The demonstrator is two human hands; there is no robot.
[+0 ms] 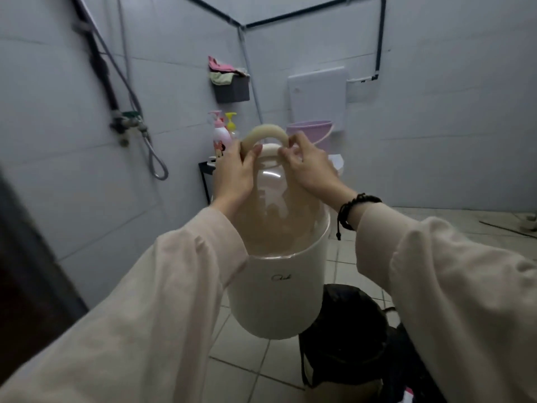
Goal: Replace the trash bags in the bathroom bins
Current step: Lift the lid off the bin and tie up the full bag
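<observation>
A cream plastic bin (276, 292) with a small script logo hangs above the floor, tilted so I look into its bare inside. At its far rim a cream arched handle ring (266, 132) stands up. My left hand (235, 170) grips the ring's left end where it meets the rim. My right hand (308, 167) pinches the right end. A black trash bag (345, 330) with its mouth gathered sits on the tiles just below and to the right of the bin.
Pump bottles (222, 135) stand on a dark rack behind the bin. A purple bucket (313, 132) and a white wall box (316, 94) are at the back. A shower hose (151, 152) hangs on the left wall. A dark door edge (26, 271) is at the left.
</observation>
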